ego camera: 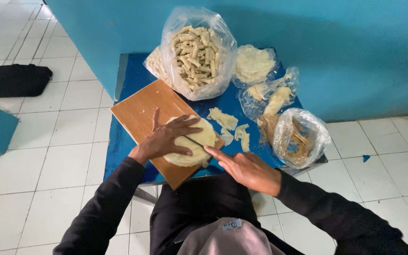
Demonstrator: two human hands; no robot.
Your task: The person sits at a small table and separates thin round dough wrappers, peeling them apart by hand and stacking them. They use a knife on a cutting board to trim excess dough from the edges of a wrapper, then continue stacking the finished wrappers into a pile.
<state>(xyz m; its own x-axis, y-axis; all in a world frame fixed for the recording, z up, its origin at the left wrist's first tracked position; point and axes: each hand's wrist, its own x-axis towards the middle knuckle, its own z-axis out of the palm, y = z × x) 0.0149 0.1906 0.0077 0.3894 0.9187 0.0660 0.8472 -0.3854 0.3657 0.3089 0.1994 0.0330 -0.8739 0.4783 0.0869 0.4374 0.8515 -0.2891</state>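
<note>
Left hand (166, 137), fingers spread flat, presses the round dough stack (192, 141) on the wooden board (140, 111); right hand (246, 167) grips a knife (195, 141) mid-cut. A few cut strips (230, 126) lie right of the board, most of the stack uncut; a bag of rolled pieces (197, 52) stands far.

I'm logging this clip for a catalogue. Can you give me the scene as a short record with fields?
Left hand: pressed flat on the round pale stack of thin dough sheets
Right hand: holds a knife across the stack
Surface: rectangular wooden cutting board on a small blue table
Beside board: cut pale dough pieces
Behind: clear plastic bag of rolled pale sticks
Right: clear bag with brown filling
</note>
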